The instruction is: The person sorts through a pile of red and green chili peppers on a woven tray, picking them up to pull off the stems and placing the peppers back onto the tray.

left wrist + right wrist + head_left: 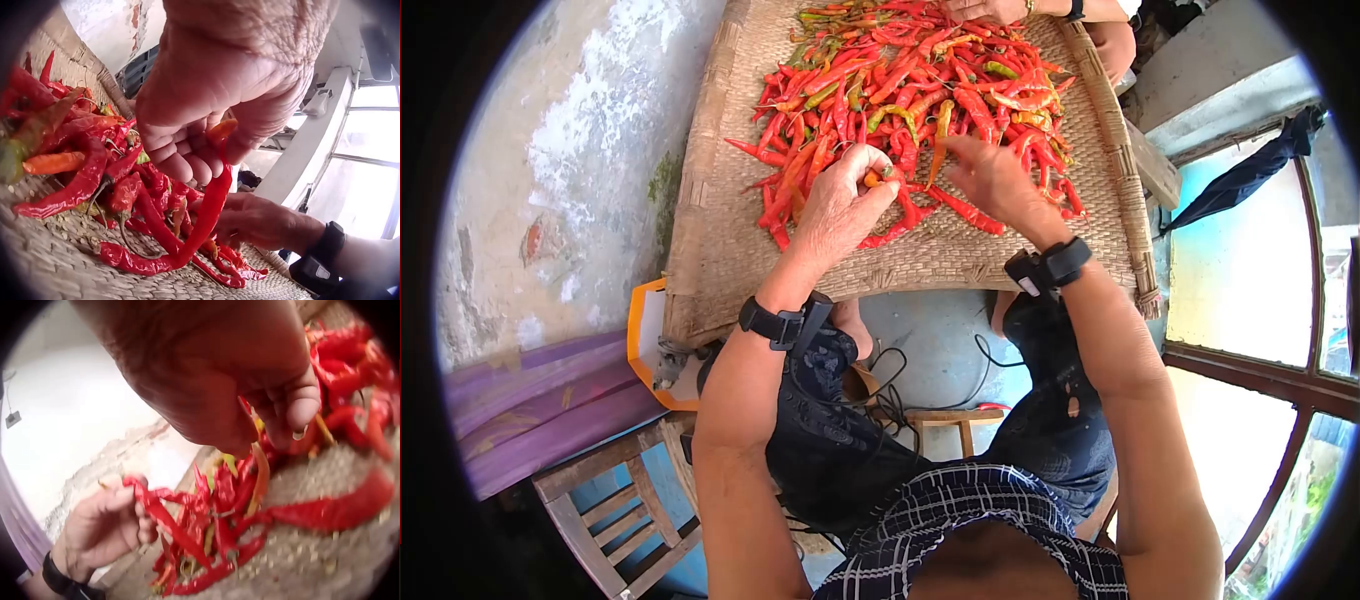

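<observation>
Curled fingers and thumb of my left hand (845, 200) pinch a long, bent red chili (211, 209) near its upper end; an orange piece (222, 131) shows between them. The chili hangs down over the woven mat. My right hand (1005, 188), blurred in the head view, is over the pile's near side with relaxed fingers, close to an orange chili (941, 140). In the right wrist view its thumb and fingers hang above the chilies, and nothing is plainly held. Many red chilies (830, 75), some green or orange, lie heaped on the mat (730, 240).
Another person's hand (990, 8) rests at the pile's far edge. A rough wall (580, 130) stands left, a window (1240, 260) right. Below the mat are a wooden stool (945, 417) and black cables (888, 395); a wooden chair (615, 510) is at lower left.
</observation>
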Action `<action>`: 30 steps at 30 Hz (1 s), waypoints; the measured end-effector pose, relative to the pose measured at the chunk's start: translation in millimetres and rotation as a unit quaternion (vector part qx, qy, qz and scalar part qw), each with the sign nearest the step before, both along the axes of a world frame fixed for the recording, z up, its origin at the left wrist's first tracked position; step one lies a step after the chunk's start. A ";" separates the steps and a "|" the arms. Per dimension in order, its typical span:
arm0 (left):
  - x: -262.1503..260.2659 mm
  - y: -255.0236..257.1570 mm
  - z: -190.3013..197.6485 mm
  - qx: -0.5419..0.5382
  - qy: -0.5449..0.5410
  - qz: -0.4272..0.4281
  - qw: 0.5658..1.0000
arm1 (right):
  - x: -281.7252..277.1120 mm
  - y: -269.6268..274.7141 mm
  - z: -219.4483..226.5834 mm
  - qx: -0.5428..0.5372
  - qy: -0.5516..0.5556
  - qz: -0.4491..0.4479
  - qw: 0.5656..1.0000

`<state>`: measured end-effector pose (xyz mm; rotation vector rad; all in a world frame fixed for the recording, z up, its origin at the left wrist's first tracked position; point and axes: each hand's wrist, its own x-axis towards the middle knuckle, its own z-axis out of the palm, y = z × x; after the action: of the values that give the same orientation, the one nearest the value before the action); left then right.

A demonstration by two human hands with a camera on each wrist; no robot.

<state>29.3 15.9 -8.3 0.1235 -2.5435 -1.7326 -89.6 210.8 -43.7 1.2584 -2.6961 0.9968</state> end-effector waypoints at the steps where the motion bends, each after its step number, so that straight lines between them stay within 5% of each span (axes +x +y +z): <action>1: -0.2 0.2 -1.3 -0.001 -0.001 0.000 1.000 | 2.7 -5.8 -4.8 -0.001 -0.001 0.000 1.000; 5: 0.2 2.0 -3.0 -0.004 -0.003 -0.001 1.000 | 0.8 -16.3 -27.2 -0.051 -0.026 0.010 0.998; 10: 1.1 -0.5 1.0 -0.009 -0.013 0.004 1.000 | 2.9 -14.6 12.9 -0.043 -0.136 -0.015 0.990; 12: 0.9 -3.3 -3.2 0.013 0.026 0.001 1.000 | 4.5 -13.4 28.4 -0.132 -0.176 -0.036 0.975; 17: 0.8 -3.9 1.3 0.001 0.010 0.012 1.000 | -15.7 9.3 55.2 -0.210 -0.073 -0.084 0.971; 19: 1.0 -3.6 1.6 0.003 0.006 0.015 1.000 | -26.4 18.5 54.0 -0.131 0.044 -0.206 0.969; 22: 0.1 -4.7 -0.5 -0.020 0.011 0.019 1.000 | -21.4 17.3 34.5 -0.064 0.149 -0.131 0.978; 23: -0.4 -4.4 -0.8 -0.018 0.018 0.019 0.999 | -17.7 20.3 30.4 0.044 0.024 -0.062 0.997; 26: -0.2 -5.0 -1.8 -0.015 0.023 0.019 0.999 | 5.5 9.2 6.5 0.177 0.026 0.058 0.982; 30: 0.9 -5.3 1.0 -0.006 0.013 0.029 0.999 | 15.2 1.2 4.6 0.234 -0.012 0.015 0.972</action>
<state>30.3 10.6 -7.3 0.1714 -2.5044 -1.6877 -74.3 212.0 -39.1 1.3467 -3.0497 0.3795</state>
